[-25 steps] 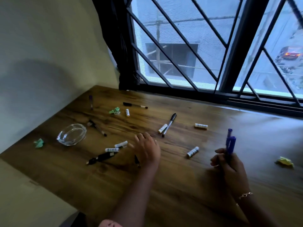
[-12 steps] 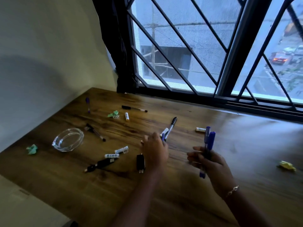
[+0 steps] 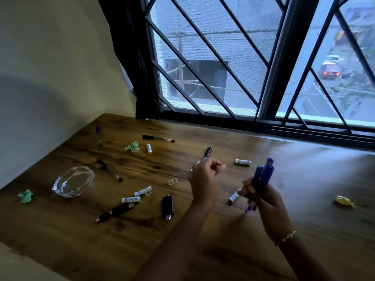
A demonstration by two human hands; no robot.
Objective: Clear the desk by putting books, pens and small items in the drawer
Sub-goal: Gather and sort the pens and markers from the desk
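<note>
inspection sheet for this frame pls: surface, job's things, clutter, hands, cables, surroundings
Surface: wooden desk, items scattered over it.
Job's things: blue pens bunched upright in the right hand; black pen behind the left hand; more pens, batteries and a USB stick lying loose.
Clutter: glass ashtray, green paper wads, yellow wad.
Hands: right closed on pens; left curled, contents unclear.
Cables: short black cable.
Surroundings: barred window, wall at left; no drawer seen.

Wooden desk [image 3: 304, 169] set in corner. Plain pale wall [image 3: 50, 57] at 9 o'clock. Barred window [image 3: 233, 57] at 12 o'clock, dark curtain [image 3: 132, 57] at frame's left edge. Dim daylight.
</note>
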